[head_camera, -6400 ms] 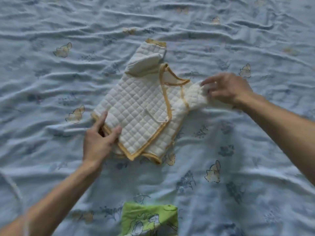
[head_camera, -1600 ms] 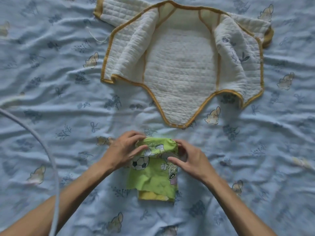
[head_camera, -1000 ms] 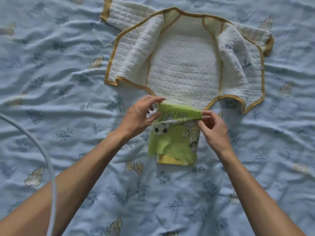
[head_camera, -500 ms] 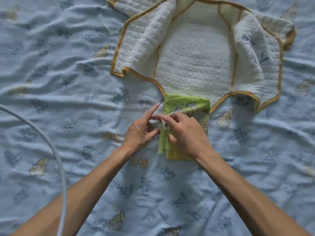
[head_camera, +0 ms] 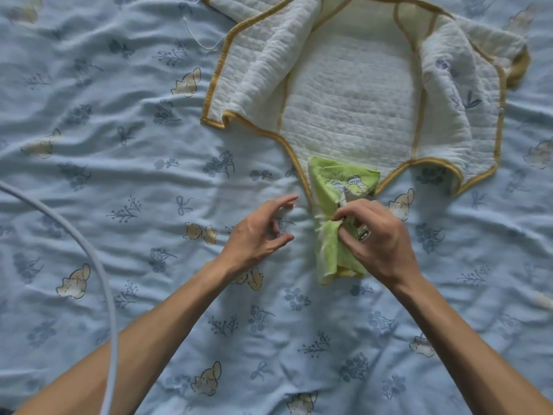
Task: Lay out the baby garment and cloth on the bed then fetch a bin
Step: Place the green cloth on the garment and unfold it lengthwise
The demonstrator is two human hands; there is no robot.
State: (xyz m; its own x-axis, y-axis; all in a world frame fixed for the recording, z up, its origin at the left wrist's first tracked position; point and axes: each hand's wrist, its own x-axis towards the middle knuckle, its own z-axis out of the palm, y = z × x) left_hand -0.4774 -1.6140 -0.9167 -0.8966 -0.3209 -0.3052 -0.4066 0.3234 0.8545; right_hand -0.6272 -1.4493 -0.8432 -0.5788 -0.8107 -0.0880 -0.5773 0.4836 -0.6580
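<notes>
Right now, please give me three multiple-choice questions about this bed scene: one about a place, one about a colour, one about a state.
1. Where does the top end of the green cloth lie?
A. on the lower point of the baby garment
B. under a pillow
C. inside a bin

2. What colour is the garment's edging?
A. red
B. mustard yellow
C. black

3. What is the right hand doing?
A. resting flat on the bed sheet
B. pinching the cloth
C. holding the garment's sleeve

Answers: 1 A, the cloth's top overlaps the garment's bottom tip. 2 B, a yellow border runs round the white quilting. 3 B, its thumb and fingers bunch the cloth, while the left hand hangs free beside it.
</notes>
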